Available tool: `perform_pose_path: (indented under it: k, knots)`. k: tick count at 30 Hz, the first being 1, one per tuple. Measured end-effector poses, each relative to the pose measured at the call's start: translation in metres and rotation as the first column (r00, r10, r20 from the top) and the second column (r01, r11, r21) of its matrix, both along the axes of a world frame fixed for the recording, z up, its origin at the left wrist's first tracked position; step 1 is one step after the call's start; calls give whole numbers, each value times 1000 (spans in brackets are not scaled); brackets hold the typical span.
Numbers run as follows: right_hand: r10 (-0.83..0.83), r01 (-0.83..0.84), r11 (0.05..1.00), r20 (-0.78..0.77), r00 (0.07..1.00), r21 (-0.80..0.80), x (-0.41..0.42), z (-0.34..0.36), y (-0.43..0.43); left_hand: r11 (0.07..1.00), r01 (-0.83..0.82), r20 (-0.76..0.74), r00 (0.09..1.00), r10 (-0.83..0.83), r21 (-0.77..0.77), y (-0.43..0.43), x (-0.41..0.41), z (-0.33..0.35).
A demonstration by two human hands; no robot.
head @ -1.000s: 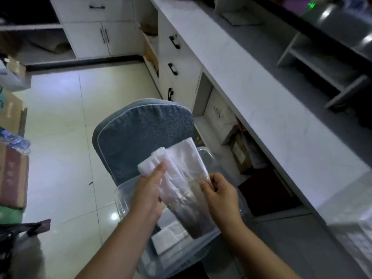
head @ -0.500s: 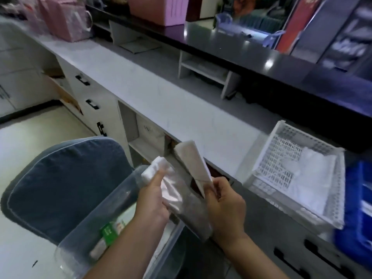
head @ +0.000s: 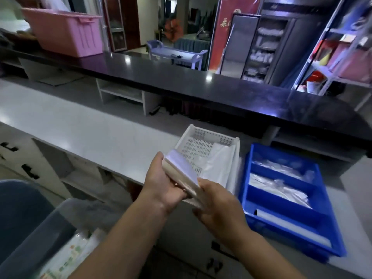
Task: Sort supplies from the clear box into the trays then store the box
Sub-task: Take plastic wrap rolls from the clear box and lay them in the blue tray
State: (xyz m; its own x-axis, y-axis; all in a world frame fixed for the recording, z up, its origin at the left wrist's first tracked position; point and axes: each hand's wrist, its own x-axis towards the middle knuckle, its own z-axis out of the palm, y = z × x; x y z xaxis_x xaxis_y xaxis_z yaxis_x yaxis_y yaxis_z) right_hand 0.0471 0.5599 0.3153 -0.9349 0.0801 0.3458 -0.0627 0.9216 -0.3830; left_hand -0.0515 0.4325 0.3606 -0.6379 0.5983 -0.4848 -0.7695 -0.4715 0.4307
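Observation:
A flat stack of clear plastic bags (head: pixel 182 174) is held in both hands just in front of the white perforated tray (head: pixel 209 137). My left hand (head: pixel 161 184) cups the stack from below at its far end. My right hand (head: pixel 215 200) grips its near end. The white tray holds white plastic bags (head: pixel 218 164). To its right stands a blue divided tray (head: pixel 249 174) with clear packets in its compartments. The clear box (head: pixel 80 216) sits at the lower left on the chair, with printed packets inside.
A grey padded chair (head: pixel 22 214) is at the lower left. The white counter (head: pixel 80 125) runs across, with drawers below. Behind it stands a raised black counter (head: pixel 181 81) bearing a pink bin (head: pixel 66 33).
The view swung right from the chair and box to the counter. Both hands carried the stack of bags up from the clear box to the front of the white tray.

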Motion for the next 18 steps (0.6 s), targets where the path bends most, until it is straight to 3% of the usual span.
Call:
perform_pose_path:
  k: [4, 6, 10, 12, 14, 16, 18]
  knots:
    - [-102, 100, 994, -50, 993, -51, 22, 3, 70, 991, 71, -179, 980, -91, -117, 67, 23, -1]
    - [-132, 128, 984, -19, 991, -122, 27, 6, 104, 957, 89, -316, 932, -177, -274, 96, 28, -9]
    - [-129, 155, 953, 113, 985, -261, 29, 17, 161, 824, -150, -603, 753, -263, -546, 144, 22, -28]
    - [-119, 172, 942, 191, 974, -288, 27, 24, 185, 655, -408, -749, 529, -399, -637, 159, 12, -31]
    - [-96, 167, 943, 245, 965, -289, 23, 30, 207, 558, -613, -780, 161, -605, -559, 170, -4, -30]
    - [-48, 133, 954, 301, 952, -268, 16, 34, 228, 603, -637, -637, -220, -739, -480, 184, -18, -22]
    - [-15, 102, 970, 365, 931, -220, 10, 33, 248, 641, -598, -395, -505, -767, -481, 203, -28, -17]
